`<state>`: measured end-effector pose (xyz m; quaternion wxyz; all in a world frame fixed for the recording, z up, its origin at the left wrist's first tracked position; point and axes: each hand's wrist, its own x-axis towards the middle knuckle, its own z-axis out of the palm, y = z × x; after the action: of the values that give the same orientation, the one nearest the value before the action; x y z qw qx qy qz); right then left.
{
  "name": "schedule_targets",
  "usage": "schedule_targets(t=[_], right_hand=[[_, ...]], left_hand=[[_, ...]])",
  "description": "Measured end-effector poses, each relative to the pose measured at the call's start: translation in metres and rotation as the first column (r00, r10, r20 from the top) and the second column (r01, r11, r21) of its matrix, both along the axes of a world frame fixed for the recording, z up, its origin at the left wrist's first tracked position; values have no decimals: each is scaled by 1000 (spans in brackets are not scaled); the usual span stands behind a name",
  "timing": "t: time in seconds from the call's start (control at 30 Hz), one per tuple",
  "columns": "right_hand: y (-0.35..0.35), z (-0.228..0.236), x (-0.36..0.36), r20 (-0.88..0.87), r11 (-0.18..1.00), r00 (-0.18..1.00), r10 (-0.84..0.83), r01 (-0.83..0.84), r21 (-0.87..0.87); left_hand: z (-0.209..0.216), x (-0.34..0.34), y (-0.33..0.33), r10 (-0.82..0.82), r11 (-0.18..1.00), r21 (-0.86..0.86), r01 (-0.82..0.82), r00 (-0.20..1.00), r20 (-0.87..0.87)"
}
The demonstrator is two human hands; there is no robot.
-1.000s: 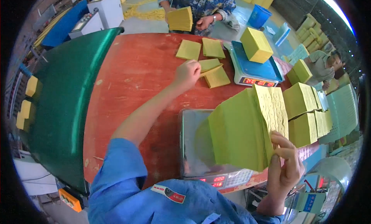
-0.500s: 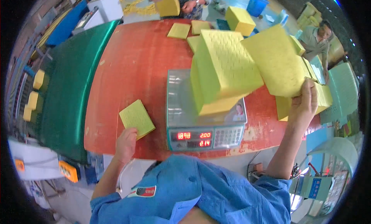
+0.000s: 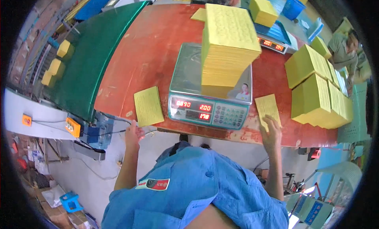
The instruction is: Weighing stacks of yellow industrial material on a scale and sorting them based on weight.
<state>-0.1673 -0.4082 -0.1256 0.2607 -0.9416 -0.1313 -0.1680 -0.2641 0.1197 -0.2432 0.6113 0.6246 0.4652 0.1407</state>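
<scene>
My right hand (image 3: 271,133) rests its spread fingers on the lower end of a thin yellow paper stack (image 3: 267,106), right of the weighing scale. My left hand (image 3: 133,135) is at the table's front edge, fingers apart and apparently empty, just below another thin yellow paper stack (image 3: 149,106). Between the hands stands the scale (image 3: 188,73), its red digits lit. On its metal plate sits a tall block of yellow paper sheets (image 3: 231,51), its top sheet covered in small marks.
Yellow paper blocks (image 3: 312,94) are piled at the right of the red table (image 3: 130,59). A second scale (image 3: 272,44) carries a blue tray and a yellow block (image 3: 263,11). Left runs a green belt (image 3: 90,67). One person (image 3: 345,51) is at right, another across the table.
My right hand has come down and inward from a raised yellow sheet to the thin stack. My left hand has left the left stack. The view has shifted; the scale's digits differ.
</scene>
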Motion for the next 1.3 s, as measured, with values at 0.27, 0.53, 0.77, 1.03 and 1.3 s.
schedule_targets(t=[0.27, 0.53, 0.77, 1.03, 1.3], right_hand=[[30, -7, -12, -104, 876, 992, -76, 116, 469], [76, -57, -59, -189, 674, 956, 224, -12, 739], [99, -75, -76, -154, 580, 874, 461, -165, 798], [94, 4, -31, 168, 657, 921, 352, -371, 657], [165, 152, 90, 716, 854, 674, 183, -470, 224]], left_hand=[[-20, 12, 8, -174, 952, -245, 184, 983, 61], [4, -42, -4, -293, 860, -399, 318, 948, 125], [19, -15, 15, -322, 748, -572, 336, 938, 130], [28, 9, -18, -306, 884, -326, 334, 942, 136], [80, 13, -60, -219, 943, -154, 296, 898, 382]])
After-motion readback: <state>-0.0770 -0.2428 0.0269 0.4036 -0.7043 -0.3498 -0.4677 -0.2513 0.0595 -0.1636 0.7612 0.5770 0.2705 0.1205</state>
